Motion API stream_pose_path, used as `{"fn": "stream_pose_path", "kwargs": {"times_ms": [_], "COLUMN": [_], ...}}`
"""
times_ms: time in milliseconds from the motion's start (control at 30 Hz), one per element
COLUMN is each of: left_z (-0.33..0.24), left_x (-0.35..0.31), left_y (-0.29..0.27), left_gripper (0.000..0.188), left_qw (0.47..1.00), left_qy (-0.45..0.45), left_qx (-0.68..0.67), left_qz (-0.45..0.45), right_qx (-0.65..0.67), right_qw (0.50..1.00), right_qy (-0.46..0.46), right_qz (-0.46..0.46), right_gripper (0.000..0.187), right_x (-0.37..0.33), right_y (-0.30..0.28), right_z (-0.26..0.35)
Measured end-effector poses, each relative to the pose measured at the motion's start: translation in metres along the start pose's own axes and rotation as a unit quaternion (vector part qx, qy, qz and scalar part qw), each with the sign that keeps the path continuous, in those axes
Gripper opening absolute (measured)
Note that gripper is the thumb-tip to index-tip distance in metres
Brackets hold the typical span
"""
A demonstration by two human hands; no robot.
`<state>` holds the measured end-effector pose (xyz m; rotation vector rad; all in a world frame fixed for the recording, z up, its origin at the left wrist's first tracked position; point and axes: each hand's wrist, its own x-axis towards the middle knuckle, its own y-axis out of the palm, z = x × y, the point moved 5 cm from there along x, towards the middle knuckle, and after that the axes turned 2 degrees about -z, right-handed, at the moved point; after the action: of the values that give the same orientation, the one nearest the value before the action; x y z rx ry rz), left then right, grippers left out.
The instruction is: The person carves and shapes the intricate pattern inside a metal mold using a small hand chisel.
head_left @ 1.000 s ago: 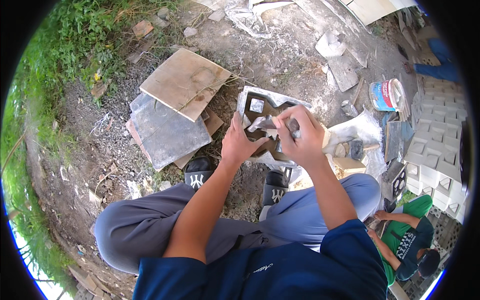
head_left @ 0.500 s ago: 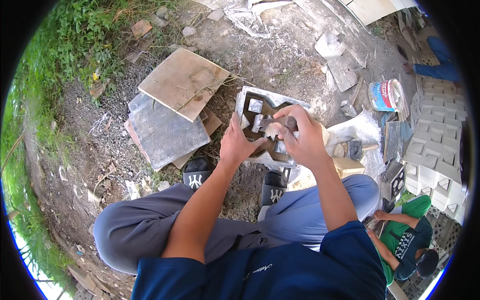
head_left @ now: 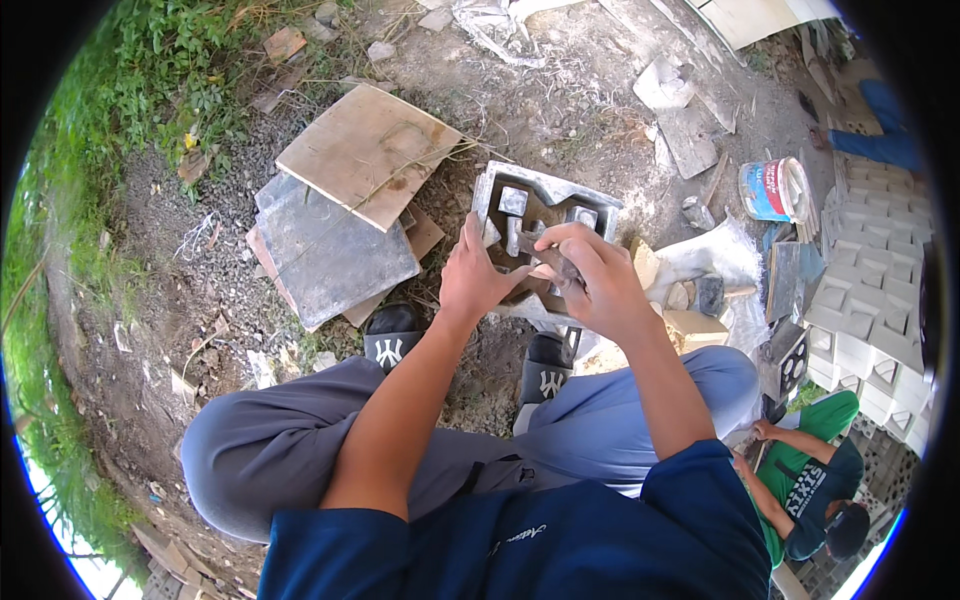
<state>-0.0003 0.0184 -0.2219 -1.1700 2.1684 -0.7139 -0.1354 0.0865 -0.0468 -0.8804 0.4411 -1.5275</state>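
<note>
A grey metal mould point(head_left: 572, 184) sits on the ground in front of my feet, with several square blocks point(head_left: 513, 200) standing inside its walls. My left hand point(head_left: 472, 278) rests at the mould's left near corner, fingers stretched along the side and thumb spread toward the inside. Over the mould's middle, my right hand point(head_left: 603, 288) grips a small dark flat-bladed tool point(head_left: 556, 260). Its tip points left, close to the blocks. My fingers hide part of the tool and the mould's near right side.
Wooden and grey boards point(head_left: 340, 250) lie stacked at the left. To the right are a white sack point(head_left: 725, 260), a yellowish block point(head_left: 695, 330) and a paint bucket point(head_left: 772, 190). Pale patterned blocks point(head_left: 870, 290) are piled farther right. Another person in green trousers point(head_left: 820, 420) sits at lower right.
My right hand has shifted a little toward me, and its tool is tilted differently. A block at the mould's far right now shows. My left hand stays at the same corner.
</note>
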Motion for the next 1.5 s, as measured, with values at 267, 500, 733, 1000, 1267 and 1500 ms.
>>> {"fn": "stream_pose_path", "kwargs": {"times_ms": [267, 500, 733, 1000, 1267, 1500], "left_z": [-0.002, 0.000, 0.007, 0.001, 0.024, 0.041], "left_x": [0.000, 0.001, -0.001, 0.000, 0.006, -0.007], "left_y": [-0.001, 0.001, 0.001, 0.004, 0.003, 0.006], "left_gripper": [0.126, 0.125, 0.124, 0.122, 0.124, 0.110], "left_qw": [0.999, 1.000, 1.000, 1.000, 0.985, 0.988], "left_qy": [-0.024, -0.010, 0.000, -0.006, 0.129, 0.053], "left_qx": [-0.020, -0.015, -0.021, -0.020, -0.117, -0.140], "left_qz": [0.035, 0.013, -0.002, 0.000, -0.016, 0.047], "right_qx": [-0.001, 0.065, 0.046, 0.065, 0.034, 0.022], "right_qw": [0.997, 0.991, 0.990, 0.982, 0.973, 0.974], "right_qy": [0.072, 0.088, 0.029, 0.017, 0.010, 0.031], "right_qz": [-0.009, -0.072, -0.127, -0.179, -0.228, -0.222], "right_gripper": [0.023, 0.019, 0.016, 0.020, 0.019, 0.019], "right_x": [0.003, 0.006, 0.000, 0.003, -0.002, -0.003], "right_y": [-0.003, -0.001, 0.002, 0.001, 0.006, 0.009], "right_z": [-0.014, -0.009, 0.001, -0.007, -0.002, 0.004]}}
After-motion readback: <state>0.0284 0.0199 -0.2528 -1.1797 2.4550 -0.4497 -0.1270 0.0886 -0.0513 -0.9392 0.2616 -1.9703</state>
